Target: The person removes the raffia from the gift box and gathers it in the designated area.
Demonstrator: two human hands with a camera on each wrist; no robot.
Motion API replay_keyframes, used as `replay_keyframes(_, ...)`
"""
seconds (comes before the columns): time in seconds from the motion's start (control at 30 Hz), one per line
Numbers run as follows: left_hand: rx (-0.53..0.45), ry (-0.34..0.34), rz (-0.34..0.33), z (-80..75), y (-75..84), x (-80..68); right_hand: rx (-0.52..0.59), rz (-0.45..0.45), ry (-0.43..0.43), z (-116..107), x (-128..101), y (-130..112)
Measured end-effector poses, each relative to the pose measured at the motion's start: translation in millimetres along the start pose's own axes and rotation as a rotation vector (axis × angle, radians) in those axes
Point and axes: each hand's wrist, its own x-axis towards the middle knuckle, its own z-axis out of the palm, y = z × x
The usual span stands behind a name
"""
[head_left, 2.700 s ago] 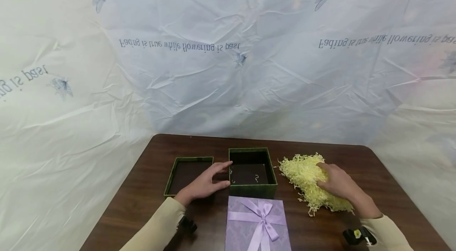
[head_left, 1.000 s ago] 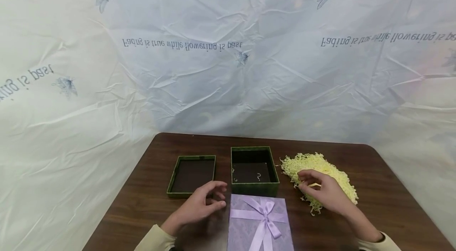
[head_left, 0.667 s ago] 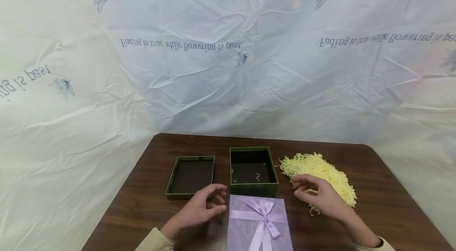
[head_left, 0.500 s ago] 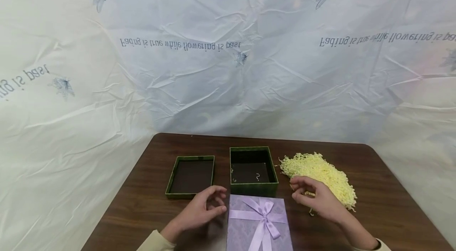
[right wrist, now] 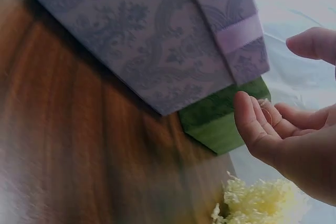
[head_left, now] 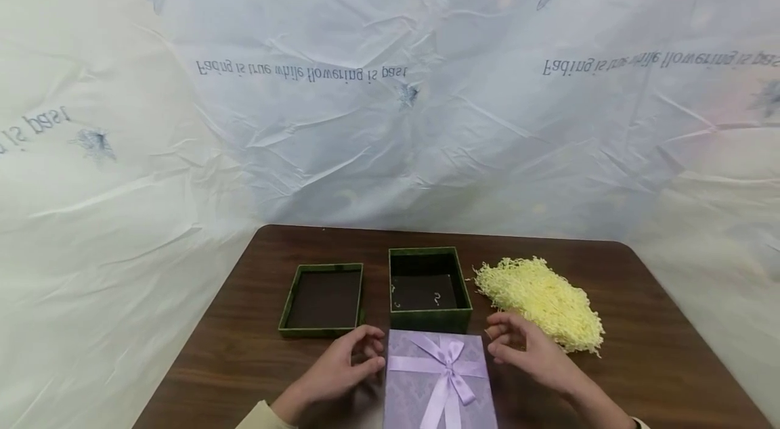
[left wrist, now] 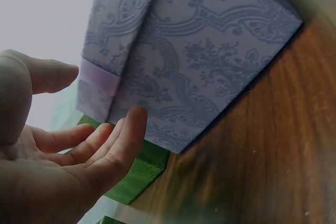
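A purple gift box (head_left: 411,392) with a patterned lid and a lilac ribbon bow (head_left: 449,368) stands at the table's near side. Beside its left side is my left hand (head_left: 335,368), fingers loosely bent and holding nothing; whether a fingertip touches the box I cannot tell. My right hand (head_left: 533,356) hovers off the box's right side, relaxed, with a thin strand (right wrist: 266,113) of shredded paper clinging to its fingers. In the left wrist view, the thumb and fingers (left wrist: 137,124) are spread near the lilac ribbon band (left wrist: 100,78).
Behind the purple box stands an uncovered green box (head_left: 430,319) with a few paper strands inside. Its upturned green lid (head_left: 319,332) lies to the left. Yellow shredded paper (head_left: 542,300) is heaped at the right. A printed white sheet (head_left: 341,145) hangs behind the table (head_left: 213,361).
My left hand has left the green box's rim, and my right hand has come out of the shredded paper. Both have moved nearer me, to either side of the purple box.
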Motion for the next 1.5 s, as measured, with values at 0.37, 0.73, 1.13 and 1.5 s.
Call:
replay_keyframes(0.37,-0.115,-0.065,-0.004,6.3,-2.9,-5.5,0.239,0.127,-0.112,10.4,-2.0,0.3)
replay_keyframes(0.73,-0.303,-0.088,-0.083,10.1,-2.8,-7.5,0.464,0.235,-0.15,16.8,-4.5,5.2)
replay_keyframes(1.13,-0.585,-0.074,-0.223,15.6,-0.4,-6.9,0.574,0.273,-0.25,16.1,-5.3,6.5)
replay_keyframes(1.5,-0.624,-0.075,-0.269,16.7,2.8,-6.0,0.617,0.281,-0.278,17.9,-6.7,10.2)
